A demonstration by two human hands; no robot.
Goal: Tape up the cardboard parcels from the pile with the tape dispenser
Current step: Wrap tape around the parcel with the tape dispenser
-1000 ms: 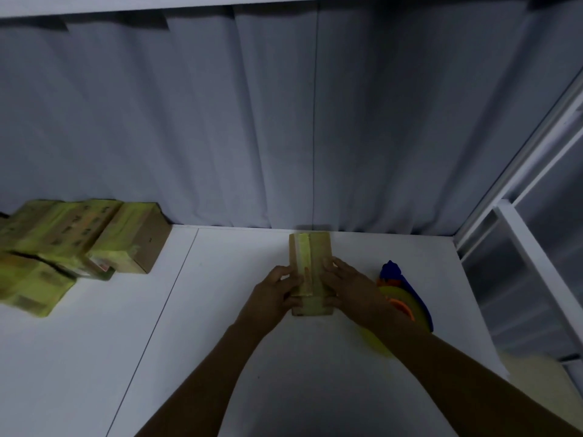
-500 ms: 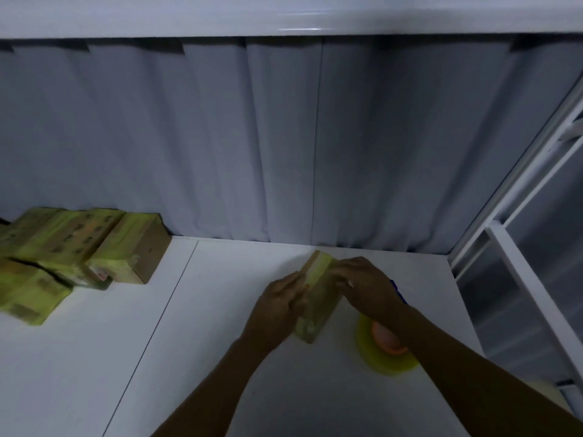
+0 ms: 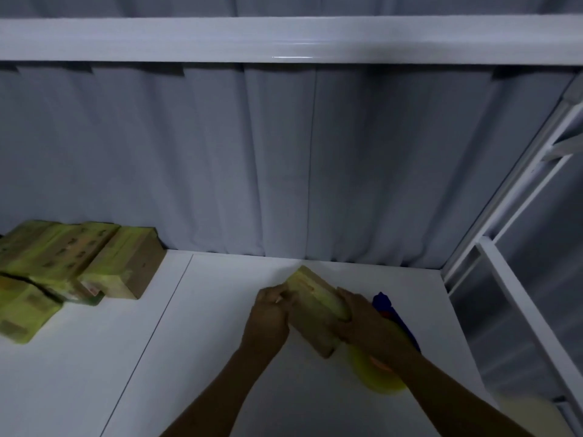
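A small cardboard parcel [image 3: 315, 305] with yellowish tape along its top lies tilted between my hands at the middle of the white table [image 3: 195, 357]. My left hand [image 3: 269, 316] grips its left side, fingers curled at the far corner. My right hand [image 3: 362, 320] wraps over its right end. The tape dispenser [image 3: 386, 357], blue with a yellow tape roll, lies on the table just right of the parcel, partly hidden under my right forearm. A pile of taped cardboard parcels [image 3: 72, 263] sits at the table's far left.
A grey curtain [image 3: 284, 168] hangs behind the table. A white beam [image 3: 284, 39] crosses overhead. A white metal frame [image 3: 520, 247] borders the table's right edge. A seam in the tabletop [image 3: 157, 320] runs toward me left of my hands.
The parcel has been turned from pointing straight away to lying diagonally, its far end swung left. My right hand slid from its top to its near right end. The view tilted upward.
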